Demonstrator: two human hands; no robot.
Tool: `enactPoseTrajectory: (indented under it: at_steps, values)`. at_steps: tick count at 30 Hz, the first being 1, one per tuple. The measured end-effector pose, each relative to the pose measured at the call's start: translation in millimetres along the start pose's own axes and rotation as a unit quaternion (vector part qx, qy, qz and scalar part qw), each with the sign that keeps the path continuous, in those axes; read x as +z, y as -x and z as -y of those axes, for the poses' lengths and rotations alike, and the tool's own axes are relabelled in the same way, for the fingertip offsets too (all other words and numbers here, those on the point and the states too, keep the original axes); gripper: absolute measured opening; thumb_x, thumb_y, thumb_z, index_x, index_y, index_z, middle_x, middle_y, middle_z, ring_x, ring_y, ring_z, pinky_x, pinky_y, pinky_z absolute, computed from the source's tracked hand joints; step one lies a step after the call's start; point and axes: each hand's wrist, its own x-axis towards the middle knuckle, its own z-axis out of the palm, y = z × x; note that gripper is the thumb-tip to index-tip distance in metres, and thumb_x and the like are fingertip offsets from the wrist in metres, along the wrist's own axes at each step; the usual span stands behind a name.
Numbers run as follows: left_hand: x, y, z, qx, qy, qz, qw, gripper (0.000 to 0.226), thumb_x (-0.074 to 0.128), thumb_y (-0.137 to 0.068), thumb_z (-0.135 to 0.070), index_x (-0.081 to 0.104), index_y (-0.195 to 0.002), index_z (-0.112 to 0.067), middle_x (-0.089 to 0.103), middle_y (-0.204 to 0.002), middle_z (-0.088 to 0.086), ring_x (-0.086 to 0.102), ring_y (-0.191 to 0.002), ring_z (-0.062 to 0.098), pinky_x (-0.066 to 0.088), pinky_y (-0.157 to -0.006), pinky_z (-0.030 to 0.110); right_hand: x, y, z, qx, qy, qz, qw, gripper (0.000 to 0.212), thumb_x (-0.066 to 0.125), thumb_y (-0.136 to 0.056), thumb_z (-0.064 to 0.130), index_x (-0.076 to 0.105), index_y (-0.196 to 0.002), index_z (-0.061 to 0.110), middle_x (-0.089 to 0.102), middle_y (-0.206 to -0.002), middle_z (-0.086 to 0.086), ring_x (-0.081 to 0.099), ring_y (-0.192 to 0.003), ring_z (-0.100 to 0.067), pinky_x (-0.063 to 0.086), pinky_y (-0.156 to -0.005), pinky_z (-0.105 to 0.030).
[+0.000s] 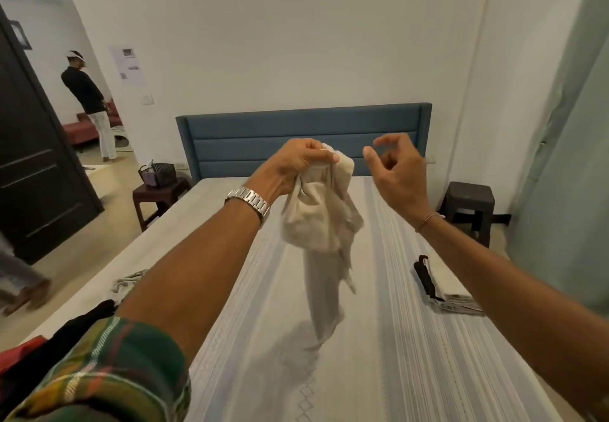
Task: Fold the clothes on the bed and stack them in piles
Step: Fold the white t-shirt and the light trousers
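Unfolded clothes (49, 339) wait bottom-left, one folded pile (441, 289) sits right on the bed (395, 372). Left hand (296, 164) grips a beige garment (323, 223); right hand (392, 164) loose, empty. Early days, I'd say.

From my seat I cannot make out what kind of garment the beige cloth (321, 220) is; it hangs bunched, and its top edge is buried inside the left hand (293, 166). The right hand (393, 166) is slightly smeared, so I cannot tell whether its fingertips touch anything. The dark and red clothes (49, 342) at the near left are cut off by the frame edge and partly covered by my plaid sleeve (108, 375). The folded pile (441, 289) at the right is half hidden behind the right forearm. The basket (157, 172) on the far left stool holds something too small to identify.
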Motion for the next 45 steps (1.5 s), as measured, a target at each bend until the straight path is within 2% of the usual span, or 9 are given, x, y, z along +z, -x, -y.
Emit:
enactPoseTrajectory:
  at_steps: [5, 11, 18, 21, 23, 26, 33, 39, 45]
  values:
    - [-3, 14, -24, 0.034, -0.103, 0.081, 0.991, 0.021, 0.074, -0.09, -0.016, 0.058, -0.077, -0.02, 0.062, -0.077, -0.006, 0.058, -0.072, 0.007, 0.048, -0.063, 0.021, -4, 1, -24, 0.15, -0.005, 0.312, 0.938, 0.094, 0.068, -0.073, 0.077, 0.039, -0.151, 0.033, 0.045, -0.155, 0.006, 0.046, -0.138, -0.014, 0.04, -0.114, -0.044]
    - [-9, 14, -34, 0.079, -0.142, 0.057, 0.985, 0.026, 0.077, -0.088, -0.018, 0.055, -0.074, -0.019, 0.057, -0.076, -0.003, 0.055, -0.067, 0.006, 0.048, -0.062, 0.021, 3, 20, -15, 0.19, -0.144, 0.466, 0.852, 0.033, 0.06, -0.093, 0.035, 0.071, -0.116, 0.014, 0.074, -0.11, -0.008, 0.071, -0.103, -0.025, 0.057, -0.096, -0.045]
    - [-37, 13, -35, 0.102, -0.191, -0.044, 0.975, 0.015, 0.059, -0.092, -0.002, 0.058, -0.091, -0.017, 0.055, -0.088, -0.005, 0.05, -0.08, 0.013, 0.046, -0.068, 0.025, 8, 24, 0, 0.291, -0.181, 0.386, 0.857, 0.035, 0.039, -0.108, 0.042, 0.064, -0.124, 0.024, 0.072, -0.117, -0.001, 0.068, -0.111, -0.023, 0.058, -0.094, -0.037]
    - [-41, 10, -37, 0.114, -0.215, -0.093, 0.966, 0.027, 0.054, -0.089, 0.003, 0.056, -0.107, -0.017, 0.052, -0.101, -0.005, 0.053, -0.083, 0.014, 0.05, -0.065, 0.022, 11, 29, 10, 0.233, -0.133, 0.369, 0.89, 0.06, 0.052, -0.085, 0.078, 0.051, -0.125, 0.033, 0.066, -0.118, 0.011, 0.067, -0.106, -0.014, 0.054, -0.081, -0.024]
    - [-41, 7, -38, 0.114, -0.23, -0.134, 0.957, 0.033, 0.056, -0.091, 0.0, 0.055, -0.119, -0.016, 0.05, -0.11, -0.006, 0.053, -0.088, 0.009, 0.051, -0.069, 0.021, 18, 31, 5, 0.103, 0.044, 0.353, 0.929, 0.067, 0.074, -0.08, 0.059, 0.041, -0.125, 0.023, 0.06, -0.115, 0.006, 0.065, -0.098, -0.015, 0.056, -0.078, -0.025]
    - [-43, 1, -37, 0.099, -0.235, -0.174, 0.951, 0.022, 0.049, -0.09, 0.002, 0.066, -0.1, -0.007, 0.054, -0.092, 0.005, 0.049, -0.077, 0.016, 0.042, -0.064, 0.029, 25, 32, -13, 0.085, 0.1, 0.301, 0.945, 0.042, 0.074, -0.091, 0.018, 0.041, -0.116, 0.015, 0.059, -0.108, -0.001, 0.067, -0.085, -0.019, 0.058, -0.066, -0.024]
    - [-54, -4, -34, 0.134, -0.214, -0.221, 0.942, 0.029, 0.041, -0.099, -0.004, 0.048, -0.073, -0.013, 0.044, -0.071, 0.002, 0.036, -0.065, 0.011, 0.03, -0.057, 0.024, 2, 29, -47, 0.117, 0.181, 0.164, 0.963, 0.019, 0.064, -0.096, 0.013, 0.072, -0.079, 0.009, 0.063, -0.073, -0.002, 0.052, -0.064, -0.01, 0.038, -0.061, -0.023]
    - [-63, -4, -30, 0.193, -0.195, -0.214, 0.937, 0.021, 0.045, -0.105, -0.014, 0.061, -0.092, -0.009, 0.056, -0.079, -0.004, 0.046, -0.07, 0.006, 0.038, -0.059, 0.011, -19, 16, -57, 0.174, 0.069, 0.117, 0.975, 0.034, 0.051, -0.106, 0.037, 0.074, -0.116, 0.015, 0.07, -0.095, 0.002, 0.062, -0.087, -0.014, 0.047, -0.073, -0.027]
    - [-88, 0, -9, 0.216, -0.308, -0.245, 0.894, 0.02, 0.039, -0.106, -0.007, 0.056, -0.095, -0.005, 0.053, -0.079, 0.002, 0.042, -0.066, 0.009, 0.033, -0.057, 0.021, -42, -23, -38, 0.118, 0.071, 0.032, 0.99, 0.031, 0.045, -0.109, 0.032, 0.07, -0.111, 0.013, 0.065, -0.092, -0.001, 0.056, -0.083, -0.016, 0.044, -0.07, -0.017]
